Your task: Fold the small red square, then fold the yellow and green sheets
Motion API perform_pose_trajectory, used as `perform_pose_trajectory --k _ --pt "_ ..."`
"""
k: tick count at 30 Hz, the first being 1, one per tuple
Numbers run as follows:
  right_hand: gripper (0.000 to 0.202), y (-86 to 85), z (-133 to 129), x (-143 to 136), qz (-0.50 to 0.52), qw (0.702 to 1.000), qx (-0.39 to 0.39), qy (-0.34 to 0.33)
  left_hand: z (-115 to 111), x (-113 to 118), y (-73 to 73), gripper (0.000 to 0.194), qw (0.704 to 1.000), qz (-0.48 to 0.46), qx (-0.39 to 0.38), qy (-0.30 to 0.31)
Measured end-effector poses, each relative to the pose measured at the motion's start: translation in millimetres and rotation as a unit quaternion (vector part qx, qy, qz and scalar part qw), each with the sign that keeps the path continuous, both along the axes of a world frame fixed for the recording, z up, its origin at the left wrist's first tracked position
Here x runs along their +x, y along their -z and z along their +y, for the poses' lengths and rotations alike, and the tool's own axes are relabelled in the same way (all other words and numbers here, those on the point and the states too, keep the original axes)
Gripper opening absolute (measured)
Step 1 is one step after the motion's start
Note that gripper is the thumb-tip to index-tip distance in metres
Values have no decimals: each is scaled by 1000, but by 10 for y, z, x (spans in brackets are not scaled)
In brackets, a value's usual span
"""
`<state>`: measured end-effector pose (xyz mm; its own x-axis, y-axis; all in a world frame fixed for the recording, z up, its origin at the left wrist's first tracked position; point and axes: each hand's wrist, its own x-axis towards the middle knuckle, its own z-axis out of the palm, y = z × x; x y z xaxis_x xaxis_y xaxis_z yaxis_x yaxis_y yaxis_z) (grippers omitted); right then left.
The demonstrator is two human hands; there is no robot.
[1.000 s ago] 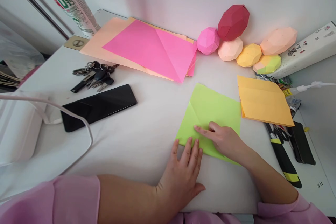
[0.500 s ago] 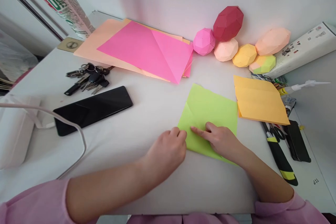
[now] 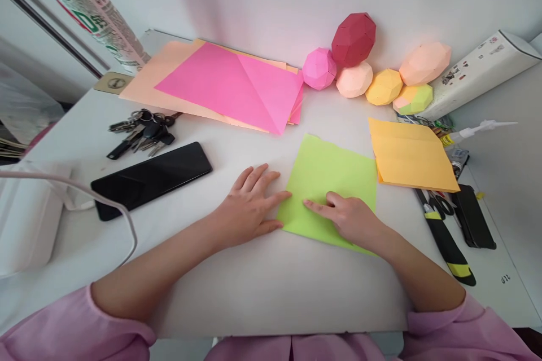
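A light green sheet of paper (image 3: pixel 334 163) lies on the white table in front of me. Its lower edge looks folded. My left hand (image 3: pixel 249 206) is spread flat on the table at the sheet's left side, with the tips of its index finger and thumb at the paper's left edge. Over the sheet rests my right hand (image 3: pixel 351 217), its index finger stretched out and pressing on the paper while the other fingers curl under. It grips nothing that I can see.
Pink paper (image 3: pixel 228 82) tops a stack at the back left. Keys (image 3: pixel 146 130) and a black phone (image 3: pixel 152 180) lie left. Folded yellow paper (image 3: pixel 410 155), a box cutter (image 3: pixel 449 248) and scissors (image 3: pixel 440 203) are right. Faceted paper balls (image 3: pixel 353 39) stand against the wall.
My left hand has gone from closed at the sheet's left edge to spread out, shifting left and up. The right hand keeps its place on the paper. The view has shifted slightly.
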<state>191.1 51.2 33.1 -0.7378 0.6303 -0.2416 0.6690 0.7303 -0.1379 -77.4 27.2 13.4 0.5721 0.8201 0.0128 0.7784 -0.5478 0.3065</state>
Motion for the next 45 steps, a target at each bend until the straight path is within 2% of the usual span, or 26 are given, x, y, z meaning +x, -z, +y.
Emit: perform_pose_trajectory --k 9,16,19,22,24,26,31,45 --pt "69 31 0 9 11 1000 27 -8 84 -84 -84 58 991 40 -124 19" --pt "62 37 4 21 5 998 67 -13 132 -48 -163 63 983 74 -167 15" --pt "51 -35 -74 -91 32 988 153 -10 131 -41 -173 63 982 79 -173 17" --pt "36 -89 -247 -297 108 965 233 -59 126 -52 -150 63 984 80 -158 20" --pt "31 -73 -374 -436 137 958 229 -106 124 -59 -127 63 986 79 -146 21" --pt "29 -21 -468 -535 131 959 218 -124 125 -61 -114 64 986 78 -142 22" --pt "26 90 -510 -588 110 961 222 -123 134 -47 -147 64 984 88 -155 22" --pt "23 78 -476 -531 96 961 229 -121 137 -53 -151 65 982 83 -168 19"
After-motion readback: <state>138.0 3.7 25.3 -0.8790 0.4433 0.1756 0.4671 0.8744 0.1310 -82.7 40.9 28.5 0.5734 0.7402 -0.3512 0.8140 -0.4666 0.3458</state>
